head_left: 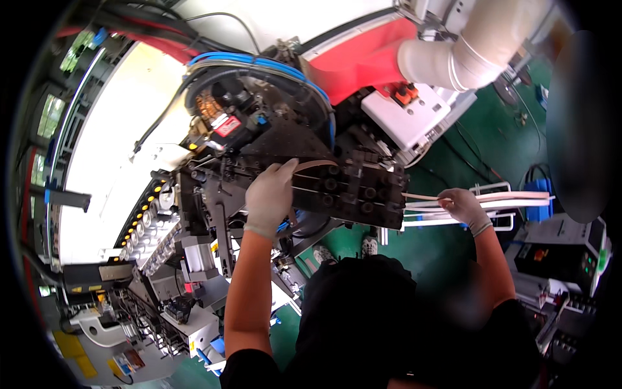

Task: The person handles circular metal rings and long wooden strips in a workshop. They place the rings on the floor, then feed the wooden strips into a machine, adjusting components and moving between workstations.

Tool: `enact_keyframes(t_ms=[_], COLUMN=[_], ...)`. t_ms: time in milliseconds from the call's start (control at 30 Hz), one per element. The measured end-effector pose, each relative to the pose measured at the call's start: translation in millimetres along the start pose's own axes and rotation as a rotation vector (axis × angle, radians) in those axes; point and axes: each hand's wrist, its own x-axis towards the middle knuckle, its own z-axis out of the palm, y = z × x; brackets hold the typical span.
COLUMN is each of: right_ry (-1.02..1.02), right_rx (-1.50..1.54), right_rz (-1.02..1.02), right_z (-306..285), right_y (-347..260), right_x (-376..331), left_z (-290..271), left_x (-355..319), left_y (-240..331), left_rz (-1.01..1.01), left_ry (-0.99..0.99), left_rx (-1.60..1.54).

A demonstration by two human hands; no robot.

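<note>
My left hand, in a pale glove, is over the left part of a dark metal machine block with round knobs or rollers. Its thumb and forefinger are closed at the end of a thin beige strip, which bows up and runs rightward onto the block. At the block's right end, my right hand, also gloved, pinches a thin pale strip leading out of the block. Whether both are one strip is hidden inside the block.
Several long pale strips lie on a white rack at the right, beside a blue holder. Blue hoses and a red-labelled unit stand behind the block. A white duct hangs at upper right; a white box sits below it.
</note>
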Motion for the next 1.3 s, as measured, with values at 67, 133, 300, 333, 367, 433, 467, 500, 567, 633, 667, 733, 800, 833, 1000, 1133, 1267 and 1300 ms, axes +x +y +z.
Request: enact_keyframes(t_ms=[67,133,300,333,367,433,467,500,567,633,667,733,800,833,1000,1133,1267,1300], right_ry=[-0.007,0.040,0.043,0.044,0.039,0.038,0.048,0.060,0.080,0.118,0.137,0.154,0.161,0.163,0.274,0.426,0.517,0.537], right_rx=[0.015,0.014,0.061,0.060,0.059,0.052,0.059,0.065,0.079,0.098,0.109,0.108,0.094,0.088,0.158,0.210,0.232,0.250], right_rz=[0.043,-0.019,-0.027,-0.035,-0.047,-0.028,-0.015,0.000,-0.008,-0.019,-0.034,-0.061,-0.113,-0.135,-0.228,-0.260,-0.253,-0.308], right_z=[-2,4,13,12,12,9,9,9,10,14,14,10,9,12,31,36,26,24], right_y=[-1,-4,-36,-40,-43,-48,-46,-43,-45,-42,-43,-47,-60,-56,-48,-45,-82,-94], right_x=[-3,-7,-3,-4,-2,-5,-8,-12,-11,-9,-6,-4,4,4,6,13,35,43], left_z=[1,3,-2,-9,-17,-21,-22,-27,-53,-70,-74,-83,-69,-64,-38,-11,-9,-16], left_x=[-27,-34,-14,-5,1,12,19,26,33,44,42,37,21,11,-53,-111,-141,-141], left_y=[1,0,-4,-1,2,-4,-12,-21,-23,-22,-21,-10,-33,-30,-44,-36,-31,-27], left_rz=[-0.054,-0.071,-0.036,-0.023,-0.019,0.030,0.021,0.014,-0.180,-0.137,-0.142,-0.217,-0.120,-0.078,-0.048,-0.484,-0.560,-0.580], left_ry=[0.080,0.082,0.133,0.118,0.101,0.094,0.153,0.212,0.244,0.350,0.340,0.198,0.211,0.218,0.162,-0.115,-0.116,-0.131], left_rx=[-0.016,-0.019,0.048,0.054,0.062,0.059,0.092,0.123,-0.043,-0.302,-0.337,-0.329,-0.275,-0.219,-0.254,-0.844,-0.978,-1.018])
